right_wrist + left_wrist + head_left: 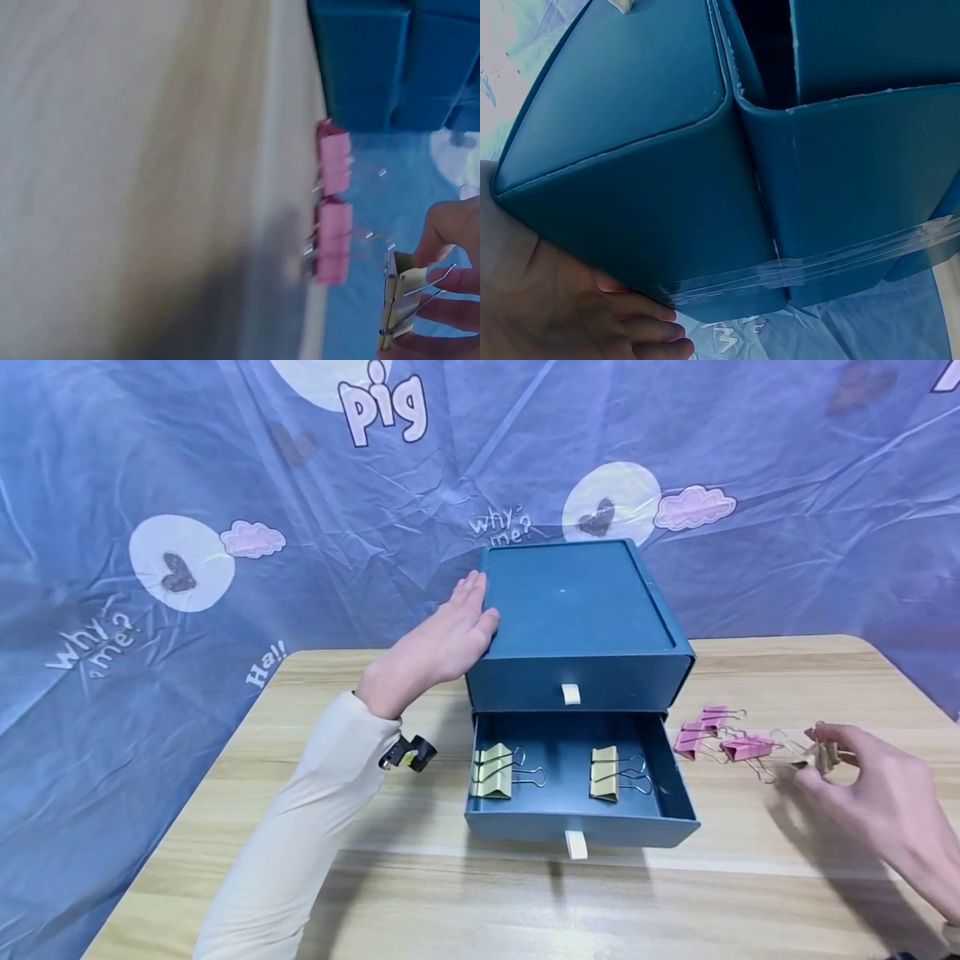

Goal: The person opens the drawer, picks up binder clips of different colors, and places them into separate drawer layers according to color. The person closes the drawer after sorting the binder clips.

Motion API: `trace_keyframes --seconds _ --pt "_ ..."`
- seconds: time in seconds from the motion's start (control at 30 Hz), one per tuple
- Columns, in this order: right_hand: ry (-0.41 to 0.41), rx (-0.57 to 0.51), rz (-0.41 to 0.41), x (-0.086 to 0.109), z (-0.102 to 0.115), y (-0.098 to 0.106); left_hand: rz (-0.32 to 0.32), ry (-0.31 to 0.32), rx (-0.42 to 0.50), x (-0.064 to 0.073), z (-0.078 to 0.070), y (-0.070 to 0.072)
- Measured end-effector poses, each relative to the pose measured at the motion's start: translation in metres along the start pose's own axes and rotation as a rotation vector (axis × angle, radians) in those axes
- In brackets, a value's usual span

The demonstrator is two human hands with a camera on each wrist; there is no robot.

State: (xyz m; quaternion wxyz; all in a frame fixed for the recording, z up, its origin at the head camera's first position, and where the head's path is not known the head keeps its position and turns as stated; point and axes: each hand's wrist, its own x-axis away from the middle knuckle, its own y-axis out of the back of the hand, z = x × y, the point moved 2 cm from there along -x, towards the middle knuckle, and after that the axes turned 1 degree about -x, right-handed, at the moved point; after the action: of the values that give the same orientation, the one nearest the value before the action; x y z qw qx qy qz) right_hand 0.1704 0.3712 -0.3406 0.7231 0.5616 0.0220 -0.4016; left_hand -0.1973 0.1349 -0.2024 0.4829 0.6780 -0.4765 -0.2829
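A blue two-drawer box [577, 602] stands on the table, its lower drawer [570, 828] pulled out. Inside that drawer lie two yellow binder clips, one at the left [492, 774] and one at the right [604, 774]. My left hand [442, 635] rests against the box's upper left side, fingers straight. To the right of the box, my right hand [877, 793] pinches a yellow binder clip [401, 296] between thumb and fingers, above the table. Several pink binder clips [746, 746] lie between that hand and the box.
The wooden table [390, 893] carries everything. Behind it hangs a blue printed cloth [420, 485]. The upper drawer [517, 683] is closed, with a white pull tab [571, 694]. Clear tape [780, 274] runs across the box's side.
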Motion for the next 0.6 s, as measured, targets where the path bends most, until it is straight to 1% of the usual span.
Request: trace_keyframes --seconds 0.1,0.17,0.27,0.3,0.43,0.5,0.6 --pt "0.032 -0.018 -0.040 -0.003 0.012 0.005 0.001 -0.001 0.002 -0.001 0.001 -0.001" --pt "0.037 -0.042 -0.076 -0.006 0.022 0.008 0.002 0.000 0.003 -0.001 0.001 -0.001" --pt "0.042 -0.099 -0.123 -0.008 0.040 0.013 -0.002 0.004 0.008 -0.001 0.001 -0.001" --pt "0.058 -0.114 -0.138 -0.009 0.046 0.015 -0.004 0.005 0.011 0.000 0.001 -0.001" --pt "0.156 -0.153 -0.173 -0.012 0.074 0.025 -0.009 0.007 0.019 0.000 0.001 -0.001" --pt "0.224 -0.163 -0.180 -0.014 0.088 0.030 -0.010 0.008 0.025 0.000 0.001 -0.001" --pt "0.305 -0.199 -0.159 -0.016 0.108 0.035 -0.020 0.007 0.026 0.001 0.001 -0.001"
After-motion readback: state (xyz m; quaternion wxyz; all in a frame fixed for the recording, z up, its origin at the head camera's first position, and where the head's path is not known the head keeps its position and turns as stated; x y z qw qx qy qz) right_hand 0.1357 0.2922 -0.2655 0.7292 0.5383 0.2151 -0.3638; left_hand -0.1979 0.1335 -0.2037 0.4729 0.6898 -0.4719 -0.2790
